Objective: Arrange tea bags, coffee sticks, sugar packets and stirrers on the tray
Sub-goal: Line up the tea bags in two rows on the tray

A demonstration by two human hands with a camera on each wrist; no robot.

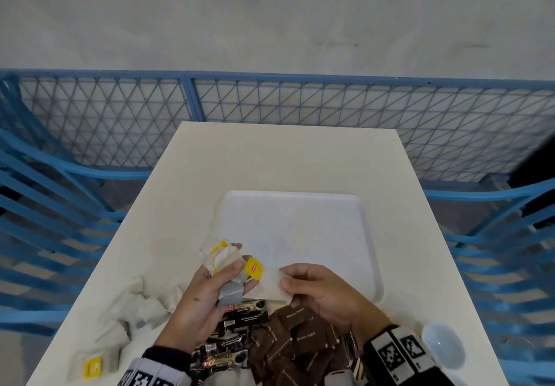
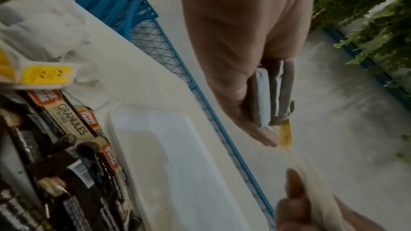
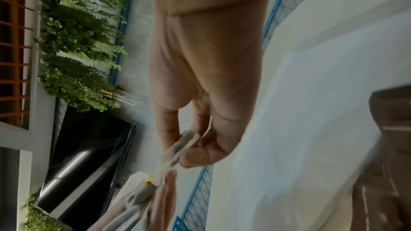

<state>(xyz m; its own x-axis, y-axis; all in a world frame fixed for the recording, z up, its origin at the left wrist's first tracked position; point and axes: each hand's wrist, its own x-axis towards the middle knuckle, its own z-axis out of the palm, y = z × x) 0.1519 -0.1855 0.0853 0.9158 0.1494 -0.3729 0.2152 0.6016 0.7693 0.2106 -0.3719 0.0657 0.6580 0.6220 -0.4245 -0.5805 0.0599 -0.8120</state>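
- Blue mesh fencing [image 1: 300, 100] rings a white table [image 1: 285, 151], keeping the work in a small pen.
- White tray [image 1: 300, 223] lies bare mid-table, nothing yet arranged on it.
- Coffee sticks [image 1: 237, 322] and brown sugar packets [image 1: 300, 331] lie heaped at the near edge, within easy reach.
- Loose tea bags [image 1: 141, 304] sprawl left of them.
- Left hand [image 1: 198, 304] grips a bunch of tea bags [image 1: 222, 258], likely gathered for squaring up.
- Right hand [image 1: 324, 292] pinches one tea bag [image 1: 271, 285] by its end, drawing it from the bunch beside the yellow tag [image 1: 253, 268].
- No stirrers can be made out.
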